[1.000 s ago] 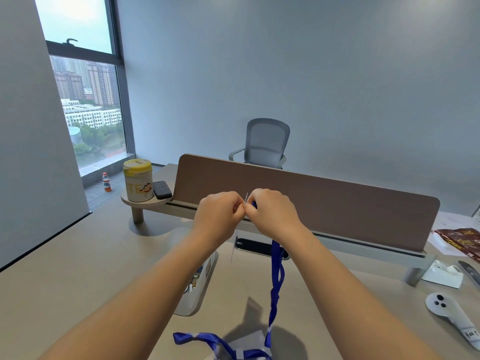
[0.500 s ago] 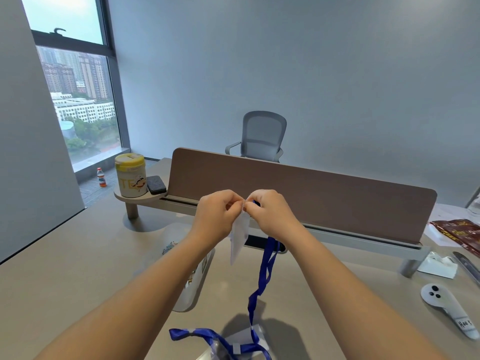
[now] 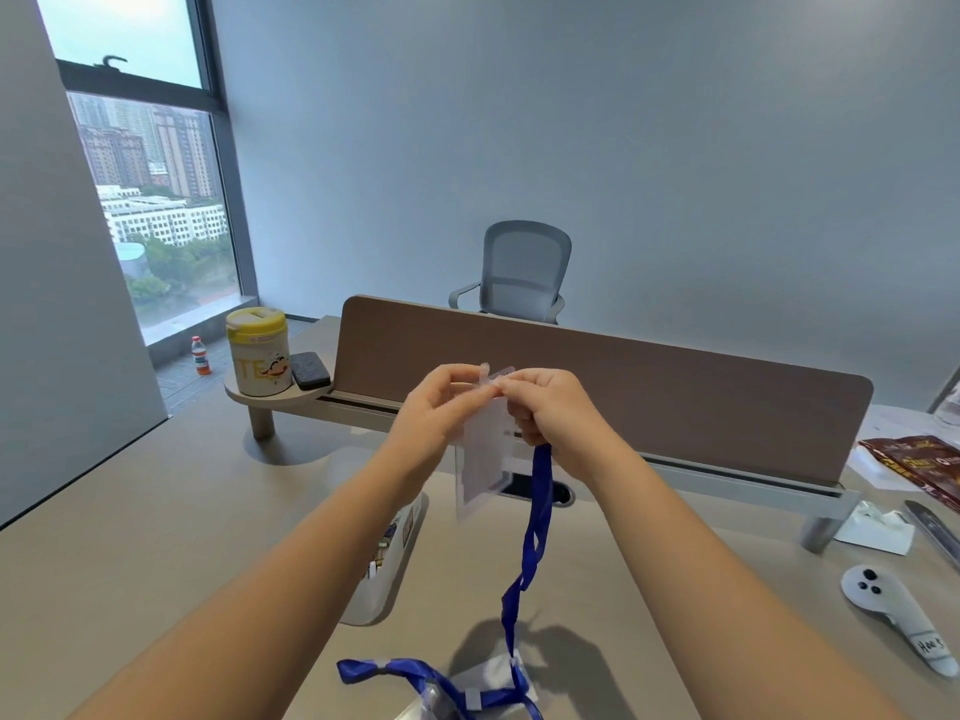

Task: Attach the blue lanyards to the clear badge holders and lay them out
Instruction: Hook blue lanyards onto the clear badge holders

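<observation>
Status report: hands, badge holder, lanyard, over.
Left hand and right hand pinch clear badge holder at its top. Blue lanyard hangs from right hand to desk. Nothing obstructing.

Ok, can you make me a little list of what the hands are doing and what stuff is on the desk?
left hand: pinching the top of the clear badge holder, raised above the desk
right hand: pinching the same top edge, with the blue lanyard hanging down from it
lanyard's lower end: lies on the desk among more blue lanyards
left shelf: yellow-lidded tub, dark pad
right side: white controller, brown packet
behind the divider: grey chair
</observation>
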Motion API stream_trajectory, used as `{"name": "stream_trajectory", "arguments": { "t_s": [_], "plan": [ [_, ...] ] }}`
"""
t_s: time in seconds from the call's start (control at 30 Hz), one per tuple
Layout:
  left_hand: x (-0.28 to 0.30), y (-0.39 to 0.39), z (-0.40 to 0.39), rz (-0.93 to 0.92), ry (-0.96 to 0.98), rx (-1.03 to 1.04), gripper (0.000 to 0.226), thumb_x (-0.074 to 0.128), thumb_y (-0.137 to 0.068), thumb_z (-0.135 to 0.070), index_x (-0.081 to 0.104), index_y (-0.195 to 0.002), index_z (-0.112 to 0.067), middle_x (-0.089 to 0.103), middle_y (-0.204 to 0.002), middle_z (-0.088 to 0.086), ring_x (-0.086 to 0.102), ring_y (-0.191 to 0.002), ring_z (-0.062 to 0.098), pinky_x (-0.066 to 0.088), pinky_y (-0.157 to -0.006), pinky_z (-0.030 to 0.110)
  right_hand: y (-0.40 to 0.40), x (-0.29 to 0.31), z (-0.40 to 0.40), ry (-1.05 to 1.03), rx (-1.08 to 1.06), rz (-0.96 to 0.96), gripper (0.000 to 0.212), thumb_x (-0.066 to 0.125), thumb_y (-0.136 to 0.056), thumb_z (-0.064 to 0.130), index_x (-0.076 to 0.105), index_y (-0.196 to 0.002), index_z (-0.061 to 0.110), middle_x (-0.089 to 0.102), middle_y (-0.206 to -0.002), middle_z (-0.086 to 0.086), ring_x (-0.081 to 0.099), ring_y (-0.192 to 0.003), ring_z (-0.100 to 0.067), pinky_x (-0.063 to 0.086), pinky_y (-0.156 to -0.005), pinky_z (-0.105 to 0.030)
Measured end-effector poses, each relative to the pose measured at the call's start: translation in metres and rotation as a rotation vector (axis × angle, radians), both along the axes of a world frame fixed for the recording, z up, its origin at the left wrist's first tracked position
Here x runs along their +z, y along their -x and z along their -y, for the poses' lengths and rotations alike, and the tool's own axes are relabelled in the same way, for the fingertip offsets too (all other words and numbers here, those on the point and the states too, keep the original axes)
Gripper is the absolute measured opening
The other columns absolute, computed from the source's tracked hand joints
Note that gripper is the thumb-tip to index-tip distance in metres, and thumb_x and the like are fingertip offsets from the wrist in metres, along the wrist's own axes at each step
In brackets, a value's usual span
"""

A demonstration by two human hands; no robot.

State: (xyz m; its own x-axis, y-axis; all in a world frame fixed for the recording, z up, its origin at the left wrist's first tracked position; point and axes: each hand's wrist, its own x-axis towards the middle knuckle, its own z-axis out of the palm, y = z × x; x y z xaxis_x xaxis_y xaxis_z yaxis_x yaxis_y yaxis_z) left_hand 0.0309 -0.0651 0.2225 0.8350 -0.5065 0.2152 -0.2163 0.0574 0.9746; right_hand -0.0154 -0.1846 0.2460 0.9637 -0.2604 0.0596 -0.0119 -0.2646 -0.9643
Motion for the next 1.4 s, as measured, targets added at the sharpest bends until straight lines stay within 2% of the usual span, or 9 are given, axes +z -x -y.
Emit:
{"name": "stream_trajectory", "arguments": {
  "t_s": [0.1,0.23,0.43,0.63,0.9,1.07,1.17,1.3,1.4],
  "plan": [
    [-0.01,0.003,0.0,0.097,-0.068,0.0,0.043,0.054,-0.085,-0.007,0.042,-0.127,-0.013,0.047,-0.117,-0.002,0.046,-0.114,0.017,0.044,-0.094,0.033,-0.002,0.001,0.003,-0.238,0.048,-0.045,0.024,0.047,-0.093,0.013,0.064,-0.077,0.01,0.039,-0.036,0.01,0.029,-0.035,-0.004,0.027,-0.038,-0.015],
    [-0.025,-0.001,0.0,0.157,-0.209,0.147,0.023,0.044,-0.092,-0.011,0.055,-0.111,-0.006,0.054,-0.093,0.0,0.05,-0.092,0.019,0.045,-0.066,0.018,-0.005,0.003,0.008,-0.277,0.075,-0.103,0.03,0.049,-0.091,0.011,0.063,-0.065,0.011,0.037,-0.037,0.008,0.026,-0.036,-0.005,0.023,-0.037,-0.016],
    [-0.034,-0.012,-0.008,0.843,-0.66,0.453,0.023,0.044,-0.092,-0.023,0.058,-0.099,-0.006,0.068,-0.084,0.012,0.05,-0.062,0.018,0.022,-0.043,0.014,-0.018,0.0,0.016,0.558,-0.029,-0.137,0.029,0.049,-0.09,0.014,0.067,-0.093,-0.008,0.05,-0.063,-0.006,0.037,-0.052,-0.011,0.033,-0.051,-0.022],
    [-0.038,-0.013,-0.005,0.729,-0.624,0.453,0.021,0.046,-0.091,-0.023,0.054,-0.095,-0.004,0.068,-0.099,0.017,0.061,-0.071,0.026,0.033,-0.046,0.017,-0.021,-0.028,0.024,1.339,-0.252,0.051,0.024,0.038,-0.095,0.013,0.06,-0.103,0.008,0.067,-0.092,-0.01,0.053,-0.069,-0.021,0.046,-0.063,-0.032],
    [-0.099,-0.012,0.009,0.251,-0.631,0.326,0.011,0.043,-0.09,-0.014,0.043,-0.079,-0.016,0.047,-0.068,0.0,0.048,-0.066,0.02,0.038,-0.059,0.028,-0.012,-0.073,0.055,0.383,-0.376,0.073,0.028,0.03,-0.096,0.008,0.052,-0.113,0.003,0.047,-0.081,0.003,0.041,-0.067,-0.009,0.031,-0.055,-0.016],
    [-0.155,0.002,0.023,0.105,-0.722,0.224,0.019,0.045,-0.088,-0.01,0.041,-0.071,-0.019,0.043,-0.062,-0.001,0.044,-0.059,0.016,0.036,-0.053,0.028,0.006,-0.156,0.079,0.233,-0.38,-0.269,0.031,0.034,-0.095,0.006,0.048,-0.123,0.006,0.048,-0.111,-0.003,0.044,-0.092,-0.014,0.042,-0.06,-0.012],
    [-0.178,0.007,0.027,0.026,-0.749,0.182,0.016,0.046,-0.087,-0.01,0.047,-0.073,-0.018,0.05,-0.066,0.003,0.052,-0.065,0.022,0.044,-0.06,0.034,0.011,-0.203,0.083,0.149,-0.34,-0.406,0.028,0.049,-0.09,0.004,0.054,-0.117,0.0,0.053,-0.095,-0.003,0.049,-0.087,-0.018,0.041,-0.071,-0.026],
    [-0.193,0.009,0.026,-0.032,-0.755,0.158,0.015,0.046,-0.089,-0.012,0.055,-0.101,-0.008,0.061,-0.09,0.013,0.059,-0.085,0.028,0.052,-0.078,0.044,0.01,-0.243,0.079,0.13,-0.319,-0.472,0.022,0.06,-0.082,0.003,0.063,-0.104,-0.002,0.062,-0.093,-0.008,0.056,-0.082,-0.019,0.043,-0.06,-0.015],
    [-0.201,0.005,0.023,-0.042,-0.743,0.169,0.019,0.045,-0.09,-0.012,0.054,-0.107,-0.009,0.059,-0.096,0.007,0.056,-0.087,0.021,0.051,-0.077,0.039,0.0,-0.262,0.072,0.326,-0.283,-0.53,0.017,0.064,-0.082,0.015,0.07,-0.097,0.009,0.065,-0.109,-0.005,0.055,-0.107,-0.021,0.043,-0.09,-0.026]
  ]
}}
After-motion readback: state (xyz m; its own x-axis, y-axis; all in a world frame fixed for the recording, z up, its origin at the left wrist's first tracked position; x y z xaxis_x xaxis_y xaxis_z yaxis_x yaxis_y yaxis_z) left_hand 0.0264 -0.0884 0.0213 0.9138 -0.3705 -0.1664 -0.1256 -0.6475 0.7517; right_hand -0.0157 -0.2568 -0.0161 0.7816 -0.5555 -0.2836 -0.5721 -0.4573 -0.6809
